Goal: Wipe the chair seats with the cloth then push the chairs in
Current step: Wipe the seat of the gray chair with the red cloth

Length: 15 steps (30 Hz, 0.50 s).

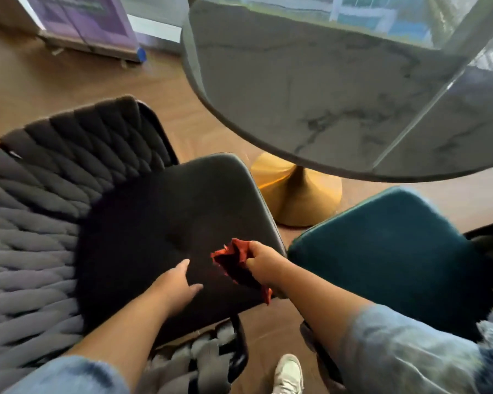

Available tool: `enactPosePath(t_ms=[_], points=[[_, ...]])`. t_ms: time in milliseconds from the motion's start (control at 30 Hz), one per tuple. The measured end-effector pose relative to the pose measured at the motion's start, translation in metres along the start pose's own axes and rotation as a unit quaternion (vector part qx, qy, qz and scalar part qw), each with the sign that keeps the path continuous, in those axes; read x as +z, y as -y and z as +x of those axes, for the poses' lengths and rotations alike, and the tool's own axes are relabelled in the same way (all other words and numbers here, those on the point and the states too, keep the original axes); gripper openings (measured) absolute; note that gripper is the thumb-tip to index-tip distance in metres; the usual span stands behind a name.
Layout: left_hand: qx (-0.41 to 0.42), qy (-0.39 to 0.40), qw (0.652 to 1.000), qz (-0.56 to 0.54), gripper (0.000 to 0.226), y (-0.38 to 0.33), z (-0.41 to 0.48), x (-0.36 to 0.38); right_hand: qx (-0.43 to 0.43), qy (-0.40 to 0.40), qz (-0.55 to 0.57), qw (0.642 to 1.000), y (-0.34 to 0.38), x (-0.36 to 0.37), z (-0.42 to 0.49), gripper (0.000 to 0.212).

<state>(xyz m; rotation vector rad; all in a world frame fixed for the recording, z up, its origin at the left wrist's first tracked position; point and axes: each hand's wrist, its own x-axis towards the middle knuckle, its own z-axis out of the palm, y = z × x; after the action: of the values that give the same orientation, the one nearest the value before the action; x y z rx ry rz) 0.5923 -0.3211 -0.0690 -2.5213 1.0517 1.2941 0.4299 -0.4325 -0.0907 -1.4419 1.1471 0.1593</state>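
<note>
Right-hand fingers clenched on red cloth over black chair seat; left-hand fingers spread wide, empty, above same seat.

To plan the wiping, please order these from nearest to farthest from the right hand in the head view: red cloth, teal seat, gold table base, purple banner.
1. red cloth, in the right hand
2. teal seat, just right
3. gold table base, ahead under the table
4. purple banner, far upper left
</note>
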Motion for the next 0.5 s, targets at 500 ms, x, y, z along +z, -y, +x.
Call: enactPosePath(t_ms=[500], points=[[0.030,-0.182,0.965,-0.186,0.023,0.119,0.045,-0.042,0.029,-0.130,0.064,0.989,0.041,0.113,0.044,0.012]])
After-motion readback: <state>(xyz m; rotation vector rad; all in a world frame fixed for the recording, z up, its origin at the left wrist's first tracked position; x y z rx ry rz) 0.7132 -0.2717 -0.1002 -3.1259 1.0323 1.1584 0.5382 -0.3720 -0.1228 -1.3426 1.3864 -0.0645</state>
